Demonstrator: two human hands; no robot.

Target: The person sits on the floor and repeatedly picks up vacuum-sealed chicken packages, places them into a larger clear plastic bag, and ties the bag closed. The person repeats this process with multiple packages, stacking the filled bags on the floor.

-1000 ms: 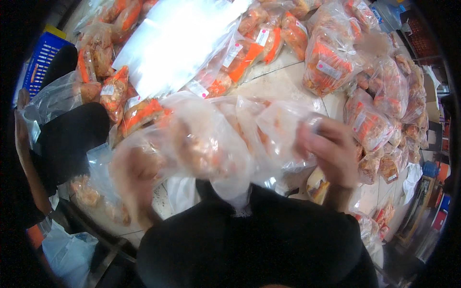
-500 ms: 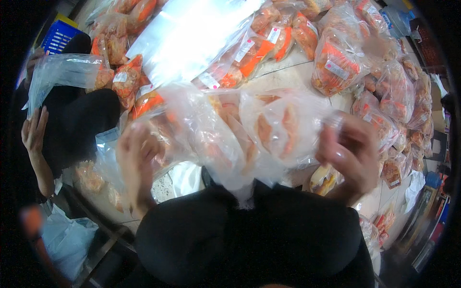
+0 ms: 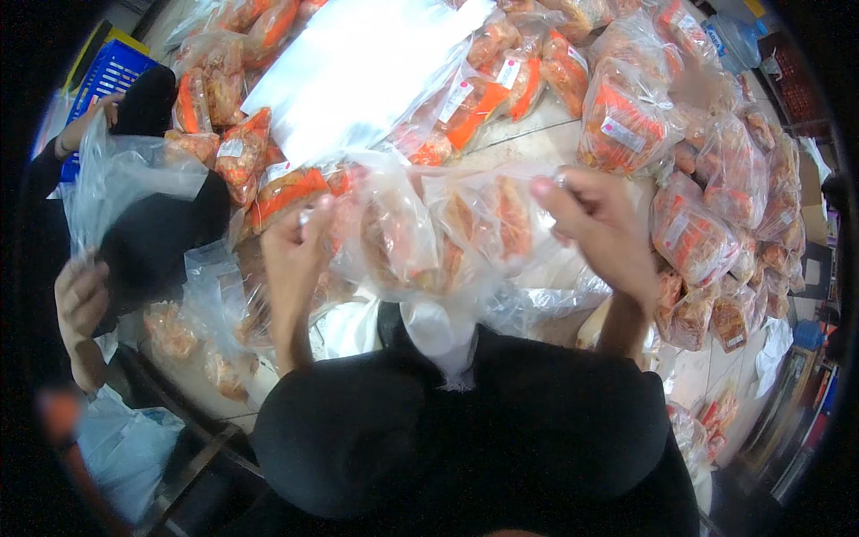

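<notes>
Both hands pinch a clear plastic bag of orange-pink pieces [image 3: 398,237], stretched between them above my dark-clothed lap. My left hand [image 3: 295,246] is closed on its left side, thumb upward. My right hand [image 3: 586,224] grips its right end with bent fingers. The bag's contents look like food, blurred through the film. Below it, a pale gathered strip of plastic [image 3: 434,336] hangs toward my lap. More loose clear plastic [image 3: 546,295] lies just under my right hand.
A co-worker [image 3: 80,295] at left holds a clear bag [image 3: 121,192]. Piles of bagged orange food [image 3: 698,233] surround me on the tiled floor [image 3: 528,143]. A white sheet [image 3: 349,72] lies ahead. A blue crate [image 3: 112,76] is at upper left, a water bottle [image 3: 734,40] at upper right.
My hands have moved closer together, the left rightward and up, the right leftward and up from half a second ago. The co-worker's hands and bag have shifted, the bag now hanging more upright.
</notes>
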